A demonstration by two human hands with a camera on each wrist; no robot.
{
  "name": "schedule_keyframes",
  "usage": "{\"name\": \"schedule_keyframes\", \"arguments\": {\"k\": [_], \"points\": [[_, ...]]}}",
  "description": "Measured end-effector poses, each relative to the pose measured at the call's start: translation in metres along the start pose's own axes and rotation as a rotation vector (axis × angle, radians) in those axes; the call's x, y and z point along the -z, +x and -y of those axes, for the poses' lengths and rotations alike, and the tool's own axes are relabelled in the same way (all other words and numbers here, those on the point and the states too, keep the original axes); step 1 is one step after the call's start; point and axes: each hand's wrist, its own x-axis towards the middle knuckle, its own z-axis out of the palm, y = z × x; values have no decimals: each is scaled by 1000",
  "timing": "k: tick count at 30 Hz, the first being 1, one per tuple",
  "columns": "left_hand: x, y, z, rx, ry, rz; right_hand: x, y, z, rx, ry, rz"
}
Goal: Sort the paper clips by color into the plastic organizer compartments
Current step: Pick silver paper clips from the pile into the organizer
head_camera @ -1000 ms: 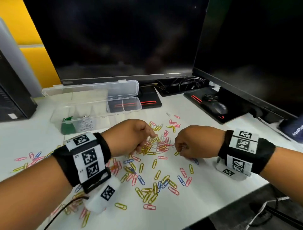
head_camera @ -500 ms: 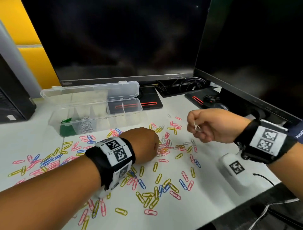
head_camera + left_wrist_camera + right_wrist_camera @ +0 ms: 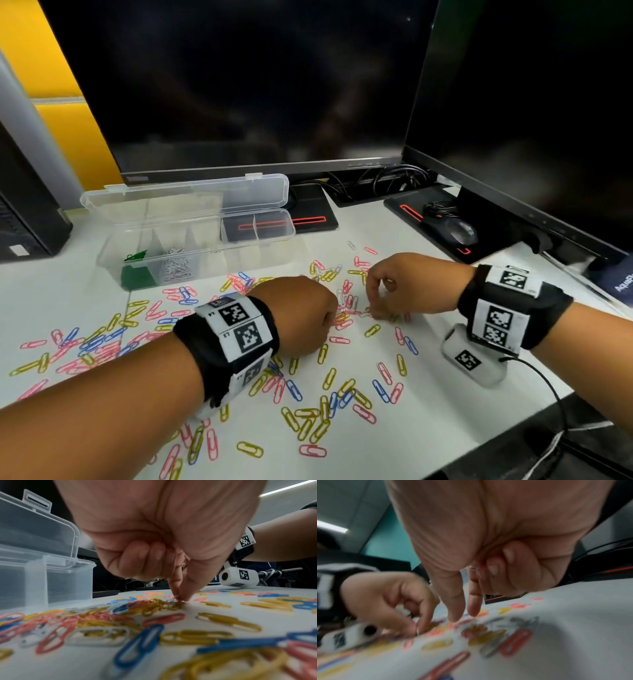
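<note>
Monitors (image 3: 260, 85) behind desk (image 3: 445, 404); organizer (image 3: 191, 236) beside clips (image 3: 308, 404)

A black fabric wristband (image 3: 226, 346) faced with white panels of black square-coded markers is worn on each bare forearm. A small white camera housing (image 3: 474, 363) bearing one such marker is hung beneath the right band (image 3: 510, 308), and a thin black cable (image 3: 544, 380) is led from it.

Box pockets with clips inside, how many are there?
2. The box's leftmost pocket holds green clips, the one beside it white clips. The rest look empty; clear walls may hide some.
</note>
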Motion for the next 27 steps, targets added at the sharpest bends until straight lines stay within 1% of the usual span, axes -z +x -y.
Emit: {"name": "schedule_keyframes", "arguments": {"k": [3, 4, 5, 6, 8, 9, 10, 12, 14, 15, 17, 19, 20, 24, 25, 27], "points": [[10, 0, 8, 78, -105, 11, -5, 4, 11, 38, -70, 54], [14, 2, 12, 97, -151, 2, -6, 6, 13, 55, -86, 66], [18, 5, 19, 126, -237, -36, -5, 7, 15, 69, -83, 76], [20, 5, 25, 204, -431, -86, -5, 9, 14, 83, -62, 83], [20, 4, 35, 347, -889, -170, -2, 11, 12, 88, 7, 90], [19, 1, 37, 367, -1071, -162, 1, 11, 9, 83, 59, 79], [15, 0, 39, 373, -1179, -145, 4, 10, 6, 77, 126, 59], [9, -1, 38, 352, -1235, -124, 11, 9, 1, 61, 237, 12], [4, 4, 36, 327, -1163, -95, 15, 7, -2, 51, 187, -15], [2, 8, 36, 300, -1064, -70, 14, 7, -2, 47, 135, -12], [1, 11, 32, 215, -729, -14, 9, 7, 2, 53, 64, 6], [2, 11, 25, 163, -409, -26, 1, 8, 7, 54, 14, 29], [2, 11, 22, 150, -318, -35, -2, 8, 11, 52, -24, 43], [3, 9, 13, 95, -52, -45, -8, 5, 18, 64, -104, 98], [2, 9, 13, 68, 3, -49, -7, 4, 18, 70, -84, 105], [0, 9, 13, 32, 93, -48, -2, 3, 12, 57, 29, 110]]}}
